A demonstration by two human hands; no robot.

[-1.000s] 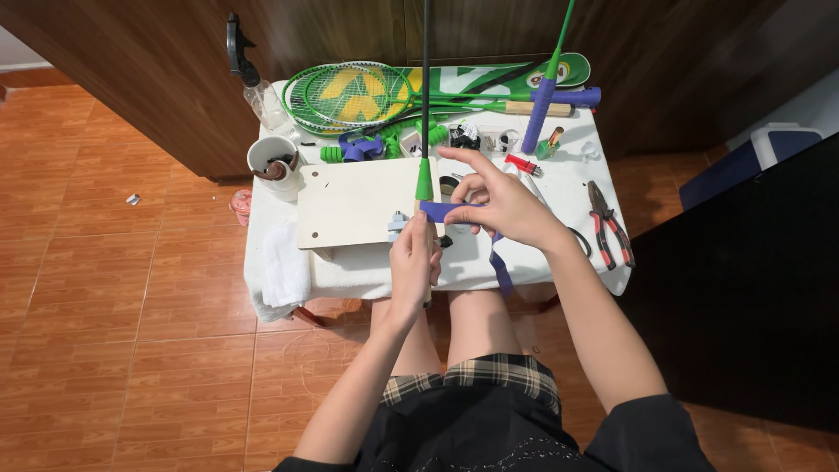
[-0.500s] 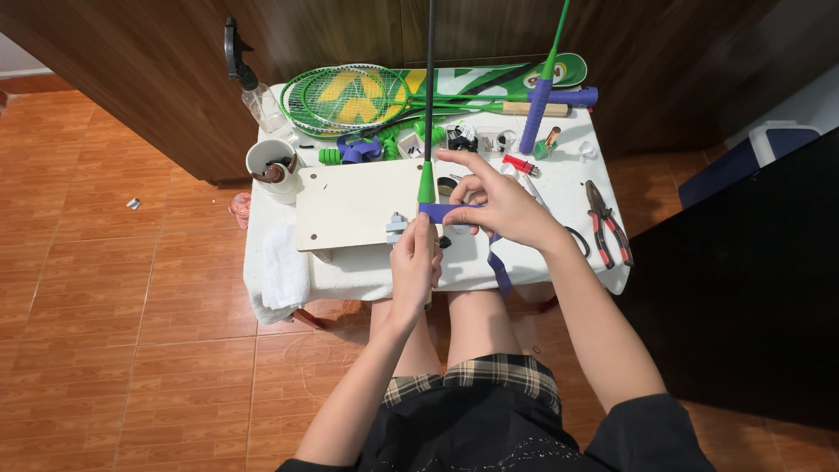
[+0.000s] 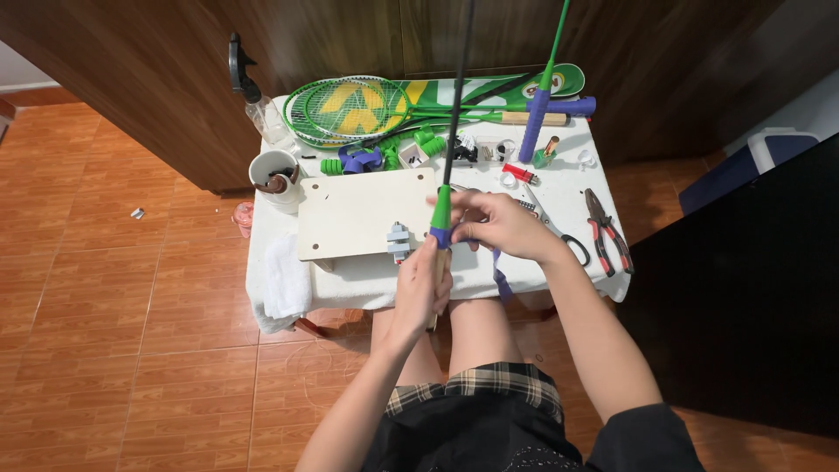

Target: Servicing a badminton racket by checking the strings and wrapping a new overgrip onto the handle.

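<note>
I hold a badminton racket upright by its handle; its dark shaft (image 3: 456, 105) rises from a green cone (image 3: 442, 208). My left hand (image 3: 422, 284) grips the bare wooden handle from below. My right hand (image 3: 502, 225) pinches a purple grip tape (image 3: 499, 275) against the top of the handle, just under the cone. The loose end of the tape hangs down past the table's front edge. The lower part of the handle is hidden in my left fist.
A small white-covered table (image 3: 577, 188) carries a pale board (image 3: 363, 212) with a small clamp, green rackets (image 3: 350, 109), a purple-gripped racket (image 3: 535, 122), red-handled pliers (image 3: 605, 229), scissors (image 3: 555, 229), green grips, and a cup (image 3: 275, 175). A dark wooden cabinet stands behind; a black surface lies right.
My right hand has shifted slightly around the handle top with the tape. The left hand and racket stay almost where they were.
</note>
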